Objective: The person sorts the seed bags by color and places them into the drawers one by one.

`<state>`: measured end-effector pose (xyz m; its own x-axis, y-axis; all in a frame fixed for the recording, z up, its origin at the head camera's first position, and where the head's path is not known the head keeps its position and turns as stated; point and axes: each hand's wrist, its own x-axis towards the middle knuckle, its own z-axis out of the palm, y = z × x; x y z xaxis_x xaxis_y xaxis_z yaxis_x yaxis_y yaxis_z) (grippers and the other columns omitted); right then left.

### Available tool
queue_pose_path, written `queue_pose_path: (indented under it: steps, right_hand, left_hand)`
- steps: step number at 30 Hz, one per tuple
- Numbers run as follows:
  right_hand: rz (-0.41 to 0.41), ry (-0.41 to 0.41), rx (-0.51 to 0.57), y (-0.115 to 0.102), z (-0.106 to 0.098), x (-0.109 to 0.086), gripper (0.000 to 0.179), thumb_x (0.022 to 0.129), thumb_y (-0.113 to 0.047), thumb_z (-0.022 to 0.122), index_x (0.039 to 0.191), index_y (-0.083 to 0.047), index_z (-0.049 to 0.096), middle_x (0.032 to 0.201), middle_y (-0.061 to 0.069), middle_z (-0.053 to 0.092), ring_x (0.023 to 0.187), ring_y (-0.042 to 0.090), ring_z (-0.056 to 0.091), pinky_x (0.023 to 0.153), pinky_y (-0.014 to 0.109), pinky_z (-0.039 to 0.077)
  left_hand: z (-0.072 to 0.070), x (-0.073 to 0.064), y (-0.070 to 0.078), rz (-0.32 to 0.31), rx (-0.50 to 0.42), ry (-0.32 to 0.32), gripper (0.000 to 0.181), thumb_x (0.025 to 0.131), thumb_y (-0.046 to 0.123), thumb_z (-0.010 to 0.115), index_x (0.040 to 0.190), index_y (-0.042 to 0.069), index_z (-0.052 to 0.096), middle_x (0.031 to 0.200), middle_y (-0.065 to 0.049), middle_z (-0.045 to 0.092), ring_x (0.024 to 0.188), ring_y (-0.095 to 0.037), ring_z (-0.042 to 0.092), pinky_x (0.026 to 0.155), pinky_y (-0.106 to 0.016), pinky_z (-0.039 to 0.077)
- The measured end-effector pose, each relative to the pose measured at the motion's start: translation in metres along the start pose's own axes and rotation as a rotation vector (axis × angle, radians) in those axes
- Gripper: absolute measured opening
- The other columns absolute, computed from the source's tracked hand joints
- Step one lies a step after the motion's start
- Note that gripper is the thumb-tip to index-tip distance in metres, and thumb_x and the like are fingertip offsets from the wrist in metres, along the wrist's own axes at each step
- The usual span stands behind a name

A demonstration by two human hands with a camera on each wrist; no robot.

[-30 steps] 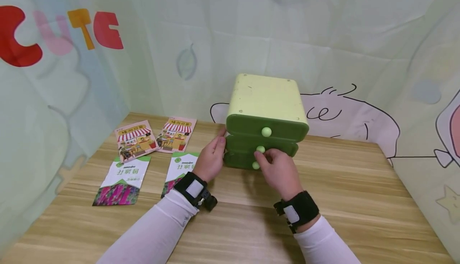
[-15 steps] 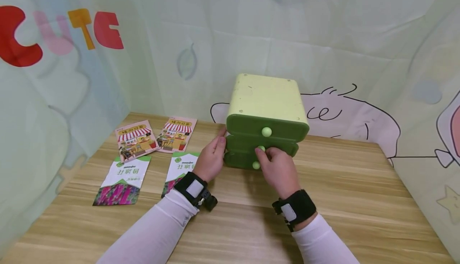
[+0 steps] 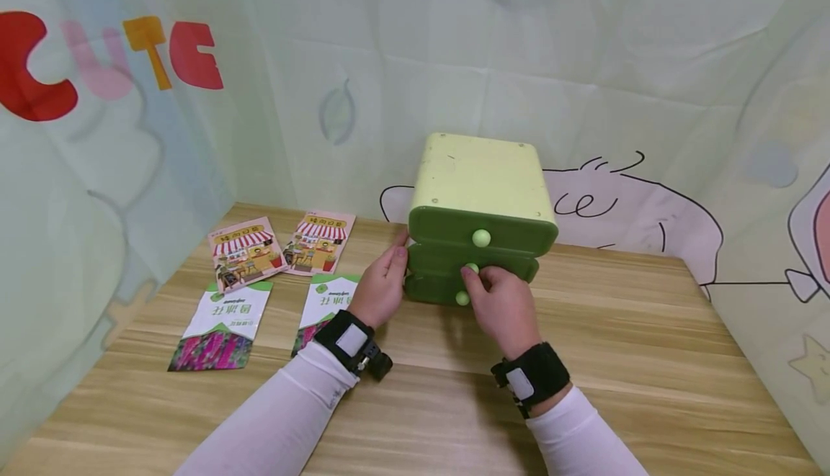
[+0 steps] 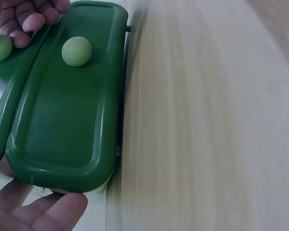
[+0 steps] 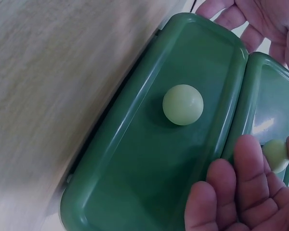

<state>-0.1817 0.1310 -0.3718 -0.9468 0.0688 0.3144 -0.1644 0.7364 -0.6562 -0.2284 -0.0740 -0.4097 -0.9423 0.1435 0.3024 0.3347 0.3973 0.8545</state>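
Note:
A small drawer cabinet [image 3: 483, 170] with a pale yellow-green body and dark green drawer fronts stands on the table. My right hand [image 3: 509, 310] pinches the round light green knob [image 5: 275, 155] of the middle drawer [image 4: 5, 91] between thumb and fingers. Its other fingers spread across the drawer fronts in the right wrist view. Against the cabinet's left side lies my left hand [image 3: 381, 285], its fingers fairly straight along the wall. The bottom drawer [image 4: 67, 120] and its knob [image 5: 183, 105] show below the right hand. Above them is the top drawer [image 3: 447, 225] with its own knob [image 3: 481, 238].
Two pink cards [image 3: 246, 253] with a shop-awning picture lie at the left of the wooden table [image 3: 648, 361]. In front of them lie two white, green and magenta packets [image 3: 220, 328], one partly behind the left wrist. A printed cloth backdrop [image 3: 389, 44] hangs behind.
My right hand and wrist have shifted slightly left over the last second, still pinching the middle knob. The left hand, cabinet, cards and packets stay in place.

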Motion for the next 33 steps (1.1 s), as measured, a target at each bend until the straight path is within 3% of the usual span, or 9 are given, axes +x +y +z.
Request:
queue_pose_path:
  steps: [5,12,24,33]
  right_hand:
    - [0.003,0.004,0.004,-0.0001,0.0000,-0.0004,0.047,0.092,-0.051,0.052,0.060,-0.018,0.059,0.051,-0.002,0.048,0.048,0.016,0.045,0.041,0.031,0.036]
    - [0.000,0.012,-0.004,0.0006,0.0001,-0.0009,0.048,0.092,-0.052,0.052,0.058,-0.018,0.058,0.049,-0.002,0.046,0.047,0.016,0.045,0.041,0.031,0.035]
    - [0.001,0.005,-0.011,0.0007,-0.0011,-0.0033,0.047,0.092,-0.053,0.052,0.060,-0.019,0.060,0.050,-0.003,0.048,0.048,0.015,0.045,0.041,0.031,0.036]
    - [0.005,0.003,-0.023,0.0002,-0.0017,-0.0054,0.046,0.091,-0.053,0.052,0.059,-0.020,0.059,0.050,-0.003,0.047,0.048,0.015,0.045,0.041,0.031,0.036]
  left_hand:
    - [0.0000,0.0000,0.0004,0.003,-0.008,-0.002,0.055,0.102,0.049,0.018,0.148,0.021,0.027,0.150,-0.001,0.029,0.129,-0.007,0.024,0.109,-0.041,0.024]
    - [0.0000,-0.0006,0.0008,-0.003,-0.010,-0.003,0.051,0.102,0.050,0.018,0.148,0.029,0.026,0.150,0.003,0.028,0.129,-0.006,0.024,0.109,-0.040,0.024]
    - [-0.0008,-0.0014,0.0024,0.008,-0.007,-0.002,0.055,0.102,0.048,0.017,0.148,0.019,0.028,0.150,0.006,0.027,0.129,-0.006,0.023,0.109,-0.041,0.024]
    - [-0.0008,-0.0017,0.0024,-0.004,-0.005,0.003,0.050,0.103,0.046,0.017,0.147,0.025,0.027,0.148,0.011,0.027,0.130,-0.008,0.024,0.109,-0.040,0.024]
